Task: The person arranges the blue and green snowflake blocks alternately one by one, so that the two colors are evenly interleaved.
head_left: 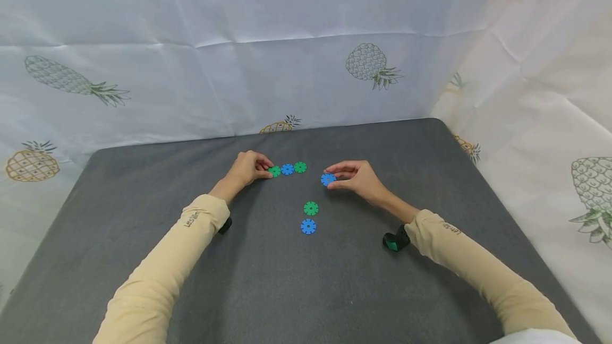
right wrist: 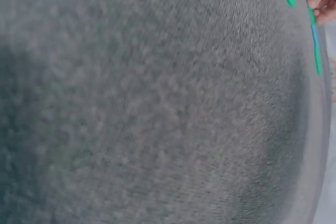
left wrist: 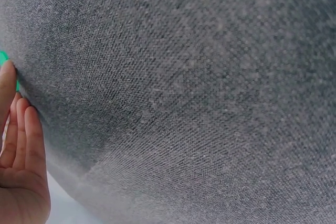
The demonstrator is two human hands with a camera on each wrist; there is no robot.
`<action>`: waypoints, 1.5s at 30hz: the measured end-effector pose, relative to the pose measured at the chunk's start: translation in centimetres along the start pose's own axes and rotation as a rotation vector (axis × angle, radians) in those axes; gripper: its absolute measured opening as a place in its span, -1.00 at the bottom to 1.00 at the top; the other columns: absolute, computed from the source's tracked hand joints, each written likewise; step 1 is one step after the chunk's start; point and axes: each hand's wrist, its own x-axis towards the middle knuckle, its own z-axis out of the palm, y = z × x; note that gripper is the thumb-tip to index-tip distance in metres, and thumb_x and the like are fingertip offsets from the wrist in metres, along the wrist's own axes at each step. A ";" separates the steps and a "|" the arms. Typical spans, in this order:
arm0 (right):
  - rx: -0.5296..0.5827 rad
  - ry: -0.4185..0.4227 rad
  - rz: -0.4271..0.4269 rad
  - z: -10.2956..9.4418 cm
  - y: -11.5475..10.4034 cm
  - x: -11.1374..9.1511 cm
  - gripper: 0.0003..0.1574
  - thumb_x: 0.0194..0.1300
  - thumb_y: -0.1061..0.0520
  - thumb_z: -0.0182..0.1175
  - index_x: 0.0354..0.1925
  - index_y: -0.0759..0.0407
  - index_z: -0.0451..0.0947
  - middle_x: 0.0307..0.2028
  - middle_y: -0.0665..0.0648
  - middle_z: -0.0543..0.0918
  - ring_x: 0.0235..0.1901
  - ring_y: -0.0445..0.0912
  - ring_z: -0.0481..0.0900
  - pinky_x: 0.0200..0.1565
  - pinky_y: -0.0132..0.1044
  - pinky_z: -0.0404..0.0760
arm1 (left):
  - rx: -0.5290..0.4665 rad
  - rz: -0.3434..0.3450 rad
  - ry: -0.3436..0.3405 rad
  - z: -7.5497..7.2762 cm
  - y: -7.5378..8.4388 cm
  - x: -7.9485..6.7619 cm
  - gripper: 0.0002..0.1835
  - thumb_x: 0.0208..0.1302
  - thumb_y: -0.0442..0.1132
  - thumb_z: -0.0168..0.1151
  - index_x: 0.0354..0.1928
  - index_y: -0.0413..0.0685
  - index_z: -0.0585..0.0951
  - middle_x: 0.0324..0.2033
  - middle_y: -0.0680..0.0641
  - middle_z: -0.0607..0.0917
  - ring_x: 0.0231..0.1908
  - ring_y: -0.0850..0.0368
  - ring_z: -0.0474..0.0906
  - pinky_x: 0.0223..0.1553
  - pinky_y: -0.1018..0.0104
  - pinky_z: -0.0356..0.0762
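Note:
My left hand (head_left: 248,168) pinches the left edge of a green notched disc (head_left: 274,171) with thumb and fingers. This disc forms a row with a blue notched disc (head_left: 287,169) and another green disc (head_left: 300,167) on its right. In the left wrist view the thumb of the left hand (left wrist: 23,166) covers part of the green disc (left wrist: 3,57). Right of the row, my right hand (head_left: 360,180) holds a blue notched disc (head_left: 328,179) between thumb and fingertips, its flat face turned to the head camera. The right hand is outside the right wrist view.
Nearer to me on the dark grey table (head_left: 268,291) lie a green disc (head_left: 311,208) and, just below it, a blue disc (head_left: 308,226). A pale pineapple-print cloth (head_left: 268,84) hangs behind the table's far edge and along the right side.

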 end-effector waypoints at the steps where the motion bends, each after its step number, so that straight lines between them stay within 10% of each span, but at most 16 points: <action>1: -0.004 0.005 0.009 -0.1 0.1 0.1 -0.51 0.02 0.43 0.40 -0.02 0.50 0.56 -0.06 0.22 0.68 -0.15 -0.10 0.67 -0.11 -0.15 0.64 | -0.001 -0.002 0.002 0.0 0.0 0.0 -0.74 0.07 -0.33 0.45 -0.16 -0.25 0.72 -0.35 -0.14 0.71 -0.34 0.04 0.60 -0.22 0.19 0.57; 45: -0.062 0.073 0.133 -3.0 2.3 4.3 -0.46 0.04 0.43 0.39 0.04 0.51 0.53 -0.05 0.26 0.68 -0.17 -0.17 0.68 -0.08 -0.28 0.62 | -0.014 -0.033 0.004 0.0 0.0 0.1 -0.75 0.07 -0.32 0.46 -0.18 -0.25 0.72 -0.35 -0.13 0.71 -0.34 0.05 0.61 -0.22 0.20 0.57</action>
